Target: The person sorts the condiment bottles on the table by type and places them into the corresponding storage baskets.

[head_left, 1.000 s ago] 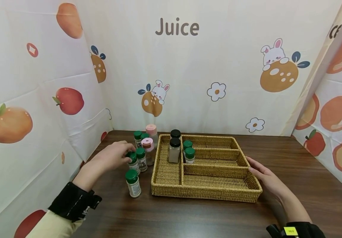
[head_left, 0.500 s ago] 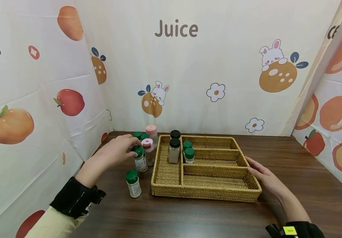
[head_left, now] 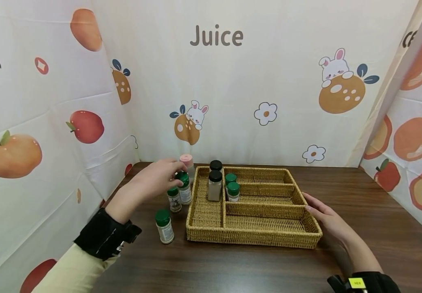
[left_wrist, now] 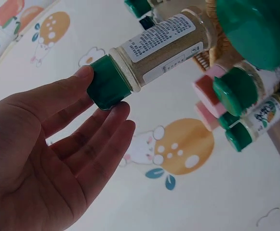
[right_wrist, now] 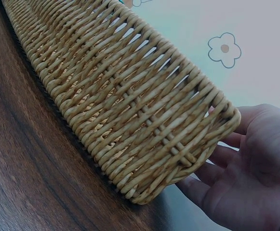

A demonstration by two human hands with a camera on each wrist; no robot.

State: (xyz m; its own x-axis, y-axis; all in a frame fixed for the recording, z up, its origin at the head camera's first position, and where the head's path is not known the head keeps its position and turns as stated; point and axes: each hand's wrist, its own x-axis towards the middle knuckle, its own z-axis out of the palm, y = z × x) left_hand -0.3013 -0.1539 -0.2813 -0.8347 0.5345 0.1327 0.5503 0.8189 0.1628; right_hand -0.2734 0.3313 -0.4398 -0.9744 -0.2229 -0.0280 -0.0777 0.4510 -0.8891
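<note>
My left hand (head_left: 150, 179) pinches a spice jar (head_left: 185, 194) by its green cap, thumb on one side and fingertips on the other. In the left wrist view the jar (left_wrist: 166, 50) shows pale brown powder and a printed label. Just left of it stands another green-capped jar (head_left: 174, 200), and a pink-capped jar (head_left: 187, 160) shows behind. My right hand (head_left: 330, 219) rests its extended fingers against the right side of the wicker basket (head_left: 255, 237). In the right wrist view, those fingers are partly hidden behind the basket's corner (right_wrist: 178, 159).
Two black-capped jars (head_left: 215, 188) stand in the basket's left compartment. Two green-capped jars (head_left: 234, 191) occupy the middle right compartment. One more green-capped jar (head_left: 165, 228) stands on the brown table (head_left: 233, 268) at the front left. Printed cloth (head_left: 269, 73) surrounds the table.
My left hand has taken a green-capped jar from the left group and carried it right and away from me, to beside the basket's left wall. My right hand stays at the basket.
</note>
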